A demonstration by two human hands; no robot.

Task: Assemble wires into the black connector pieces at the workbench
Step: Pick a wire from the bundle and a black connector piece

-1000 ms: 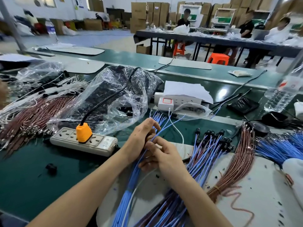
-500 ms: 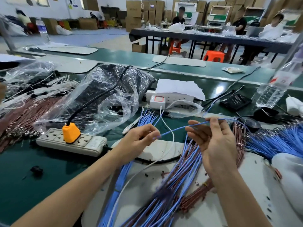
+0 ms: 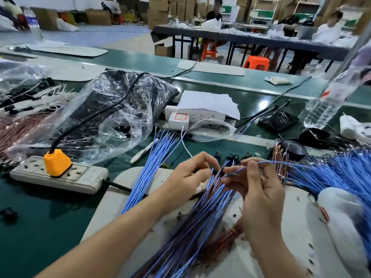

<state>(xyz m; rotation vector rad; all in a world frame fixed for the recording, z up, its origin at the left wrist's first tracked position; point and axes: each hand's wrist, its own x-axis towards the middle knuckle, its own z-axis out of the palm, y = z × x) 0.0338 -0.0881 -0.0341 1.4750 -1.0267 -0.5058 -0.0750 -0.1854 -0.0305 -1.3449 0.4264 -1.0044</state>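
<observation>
**Tight at the grips, room near-left**

Left grip and right grip almost touch. Between them are only the black connector that the left one pinches and the single blue wire that the right one pinches, which trails off rightward.

- **Under both:** dense wire bundle.
- **Left of left grip:** loose blue wires, then power strip with orange plug.
- **Beyond:** connector row, charger, plastic bag.
- **Right of right grip:** brown wires, blue wire fan.
- **Near-left:** bare green worktop.

One wide-angle view looks from the person's head, forward and down across the counter. The left hand and right hand sit close beneath it, and a far table lies along the top.
</observation>
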